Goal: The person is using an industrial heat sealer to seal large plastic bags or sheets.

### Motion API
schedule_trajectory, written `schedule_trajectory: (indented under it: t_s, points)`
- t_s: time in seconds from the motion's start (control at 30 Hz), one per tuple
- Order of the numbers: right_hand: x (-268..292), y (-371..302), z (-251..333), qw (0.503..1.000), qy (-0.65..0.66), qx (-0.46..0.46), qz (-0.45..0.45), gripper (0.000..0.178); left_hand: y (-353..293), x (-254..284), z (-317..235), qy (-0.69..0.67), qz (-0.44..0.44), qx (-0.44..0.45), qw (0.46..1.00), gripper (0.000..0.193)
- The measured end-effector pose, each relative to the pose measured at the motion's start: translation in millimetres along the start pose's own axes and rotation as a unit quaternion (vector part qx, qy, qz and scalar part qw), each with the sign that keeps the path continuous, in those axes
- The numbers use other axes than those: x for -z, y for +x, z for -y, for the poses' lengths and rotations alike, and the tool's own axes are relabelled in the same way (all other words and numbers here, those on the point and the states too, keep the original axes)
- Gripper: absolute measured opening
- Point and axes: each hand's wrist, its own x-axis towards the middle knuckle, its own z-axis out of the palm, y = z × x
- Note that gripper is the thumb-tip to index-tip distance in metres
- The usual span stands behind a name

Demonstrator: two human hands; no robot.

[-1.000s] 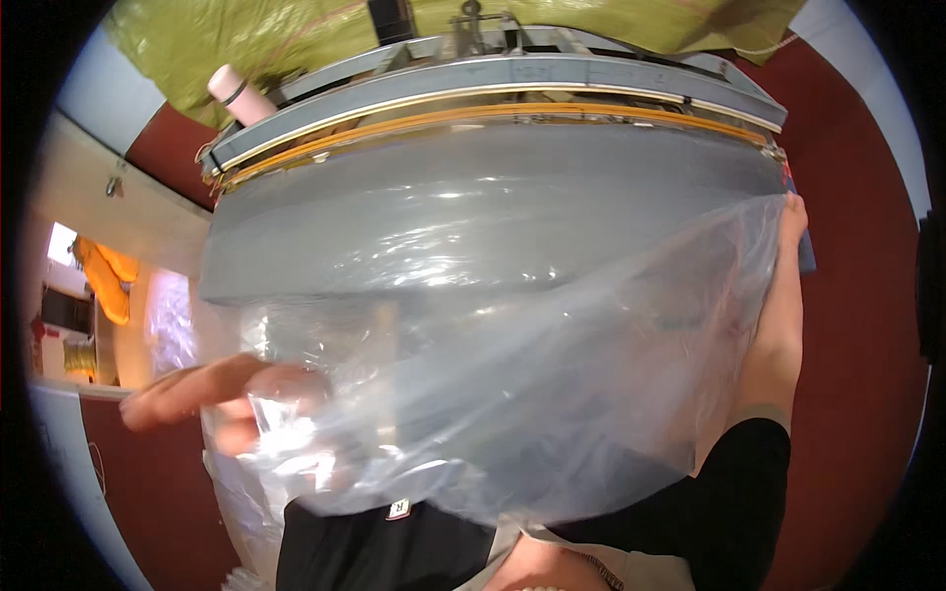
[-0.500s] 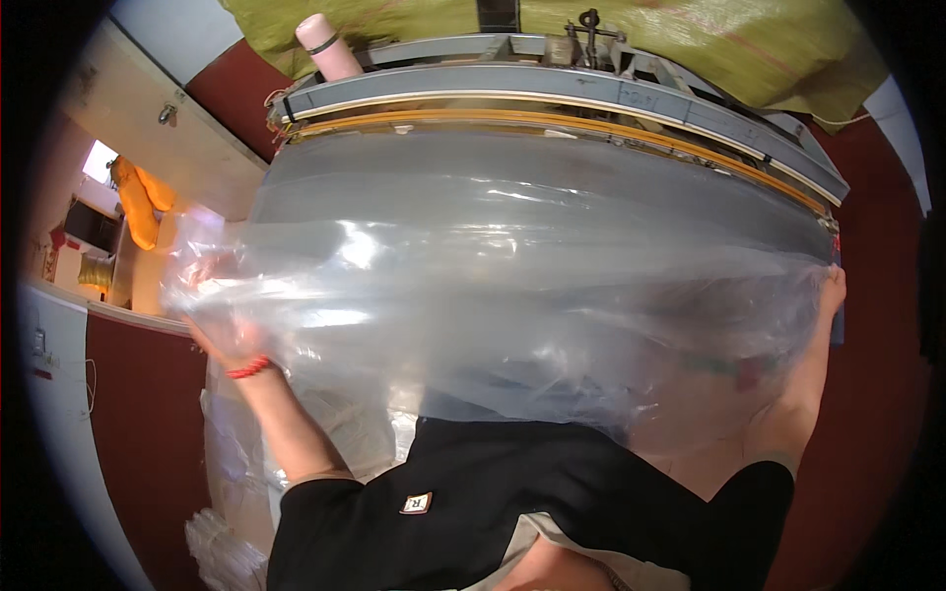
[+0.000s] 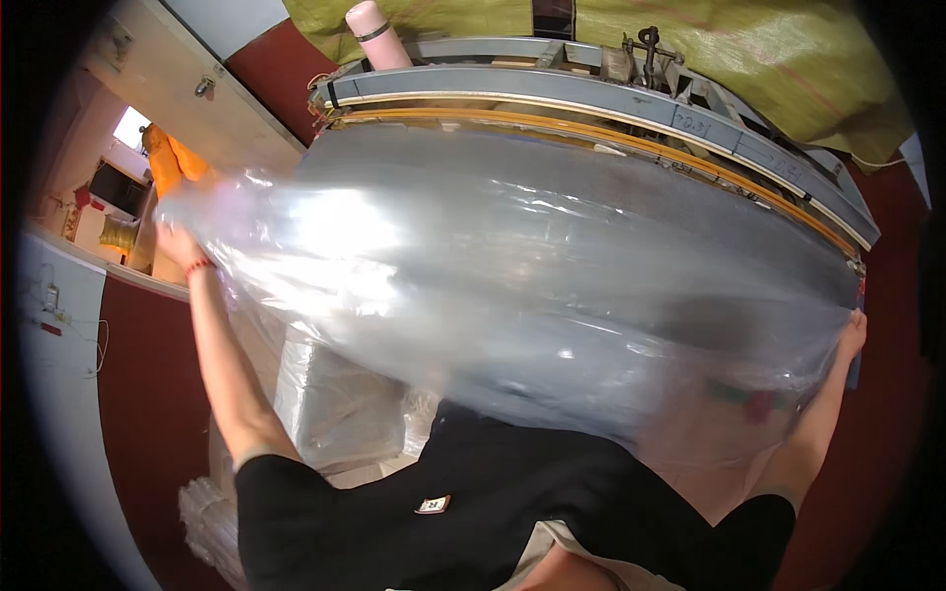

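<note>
A wide sheet of clear plastic film (image 3: 552,286) stretches between my outspread arms. At its left edge my left hand (image 3: 179,244), with a red bead bracelet on the wrist, is closed on the gathered film. My right hand (image 3: 854,333) grips the film's right edge, beside the end of a long bench-like machine. The film's far side lies along the machine's grey metal bar (image 3: 581,94) and orange strip (image 3: 552,126). Through the near part of the film, the floor shows faintly.
A pink bottle (image 3: 377,37) stands behind the bar, near a metal clamp (image 3: 648,57). Yellow-green woven sacking (image 3: 769,59) hangs at the back. An open door (image 3: 212,108) is at left. Plastic-wrapped bundles (image 3: 340,399) lie below my left arm, with crumpled film (image 3: 209,522) beside them.
My left hand has moved outward and away from me, pulling the film's left side taut and uncovering a wrapped bundle. My right hand keeps its hold at the right edge. The view has shifted slightly.
</note>
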Motion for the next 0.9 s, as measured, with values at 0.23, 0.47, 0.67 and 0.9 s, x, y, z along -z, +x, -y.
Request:
schedule_trajectory:
  t_s: [0.23, 0.47, 0.67, 0.9]
  points:
    - [3.9, -8.1, 25.3, 0.997, -0.072, 0.017, -0.001, 0.031, 6.3, 104.7, -271.4, -0.161, -0.124, -0.317, 0.926, 0.038]
    - [8.6, 2.3, 1.7, 0.998, -0.04, 0.04, 0.004, 0.034, -134.9, -29.4, -145.3, -0.085, 0.441, -0.175, 0.876, 0.054]
    - [20.9, -7.1, 8.3, 0.997, -0.077, 0.008, 0.007, 0.033, -125.5, -4.4, -236.8, -0.134, 0.374, -0.224, 0.89, 0.038]
    - [50.8, 8.3, -27.1, 0.99, 0.113, -0.049, 0.064, 0.039, -148.6, -26.7, -289.6, -0.33, 0.313, -0.277, 0.847, 0.023]
